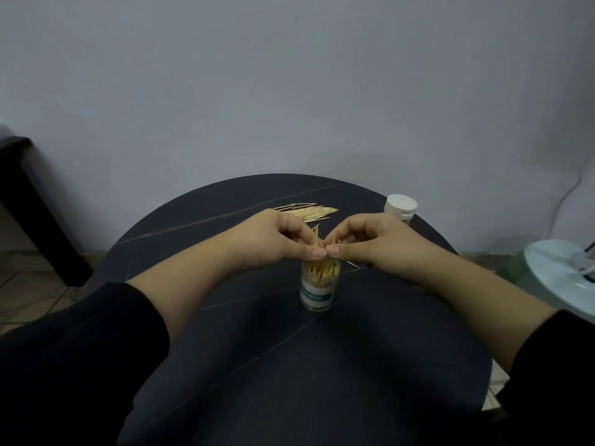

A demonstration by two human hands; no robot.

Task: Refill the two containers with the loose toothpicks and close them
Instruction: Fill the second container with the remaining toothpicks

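Observation:
A clear toothpick container (316,288) with a green and white label stands lidless at the middle of the round dark table (289,365), packed with upright toothpicks. Directly above its mouth, my left hand (277,239) and my right hand (363,241) meet thumb to thumb, both pinching a small bundle of toothpicks (316,235) that points up between the fingers. A pile of loose toothpicks (307,211) lies on the table behind my hands. A second container with a white lid (400,206) stands at the table's far right edge.
A single toothpick (352,263) lies on the table under my right wrist. A pale round stand (560,275) with a cable sits at the right beside the table. A dark piece of furniture (29,201) stands at the left. A grey wall is behind.

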